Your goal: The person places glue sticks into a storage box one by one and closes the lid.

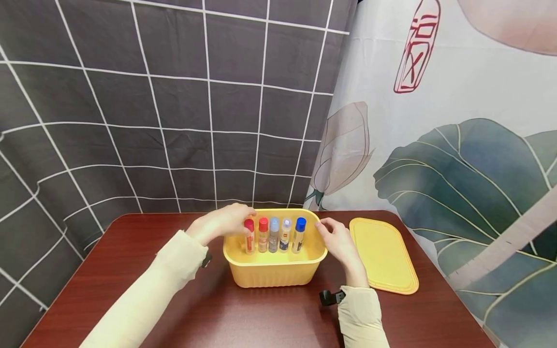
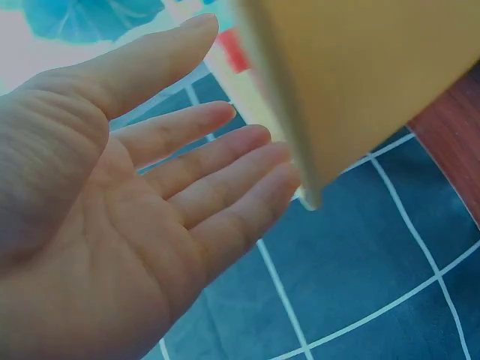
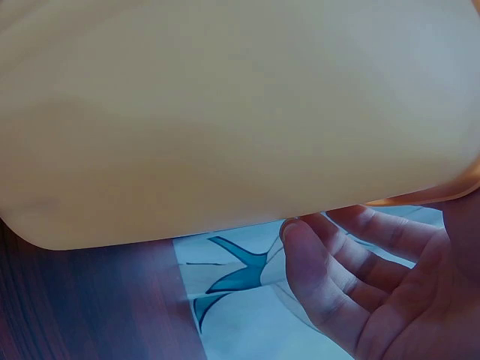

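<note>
A yellow plastic bin (image 1: pixel 275 274) stands on the table, and several glue sticks stand upright in a row inside it. From left to right they include a dark-red-capped one (image 1: pixel 250 241), a red-capped one (image 1: pixel 263 237) and, at the far end, a blue-capped one (image 1: pixel 298 237). My left hand (image 1: pixel 226 221) reaches over the bin's left rim beside the dark-red-capped glue stick; its fingers extend nearly straight in the left wrist view, palm bare. At the right rim, my right hand (image 1: pixel 341 241) has loosely bent fingers close against the bin; whether they touch is unclear.
A yellow lid (image 1: pixel 385 256) lies flat on the dark red table (image 1: pixel 256 319), right of the bin. Behind the table hang a dark grid-patterned cloth (image 1: pixel 174 106) and a white cloth with leaf prints (image 1: pixel 470 164).
</note>
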Tool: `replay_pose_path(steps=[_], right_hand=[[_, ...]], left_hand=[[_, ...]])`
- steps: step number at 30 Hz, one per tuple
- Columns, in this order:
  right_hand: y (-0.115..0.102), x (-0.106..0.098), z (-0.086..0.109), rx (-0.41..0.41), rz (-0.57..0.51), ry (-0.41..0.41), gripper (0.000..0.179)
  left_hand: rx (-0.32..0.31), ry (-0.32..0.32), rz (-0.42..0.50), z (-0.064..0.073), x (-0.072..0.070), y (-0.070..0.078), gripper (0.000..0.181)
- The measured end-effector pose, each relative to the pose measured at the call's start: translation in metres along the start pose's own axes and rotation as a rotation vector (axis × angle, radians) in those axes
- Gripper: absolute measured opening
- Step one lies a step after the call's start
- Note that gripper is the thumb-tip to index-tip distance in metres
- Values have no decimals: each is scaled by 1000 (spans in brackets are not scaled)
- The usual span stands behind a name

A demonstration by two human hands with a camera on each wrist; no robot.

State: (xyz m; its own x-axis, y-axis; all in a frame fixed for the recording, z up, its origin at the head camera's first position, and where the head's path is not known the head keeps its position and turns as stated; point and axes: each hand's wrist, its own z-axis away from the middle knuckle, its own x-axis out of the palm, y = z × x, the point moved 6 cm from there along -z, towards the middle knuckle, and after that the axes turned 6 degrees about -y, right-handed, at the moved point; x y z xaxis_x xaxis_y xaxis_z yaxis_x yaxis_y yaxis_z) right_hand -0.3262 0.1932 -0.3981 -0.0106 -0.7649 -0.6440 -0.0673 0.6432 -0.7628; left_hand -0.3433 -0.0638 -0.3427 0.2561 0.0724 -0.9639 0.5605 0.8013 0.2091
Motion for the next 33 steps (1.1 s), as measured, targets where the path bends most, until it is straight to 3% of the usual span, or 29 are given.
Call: replay_pose_path(steps=[5, 14, 25, 29, 33], right_hand=[[0, 0, -1, 2, 3, -1, 32], [-3, 0, 1, 0, 6, -4, 34], [-1, 0, 1, 8, 0, -14, 35], [0, 0, 0, 8, 2, -12, 35], [0, 1, -1, 11, 6, -15, 36]], left_hand=[[2, 51, 34, 13, -7, 1, 48], [-36, 225, 192, 37, -11, -6, 48], [-143, 492, 406, 68, 10, -23, 47], [-209, 546, 516, 72, 24, -30, 43], [-283, 557, 565, 71, 36, -36, 40]])
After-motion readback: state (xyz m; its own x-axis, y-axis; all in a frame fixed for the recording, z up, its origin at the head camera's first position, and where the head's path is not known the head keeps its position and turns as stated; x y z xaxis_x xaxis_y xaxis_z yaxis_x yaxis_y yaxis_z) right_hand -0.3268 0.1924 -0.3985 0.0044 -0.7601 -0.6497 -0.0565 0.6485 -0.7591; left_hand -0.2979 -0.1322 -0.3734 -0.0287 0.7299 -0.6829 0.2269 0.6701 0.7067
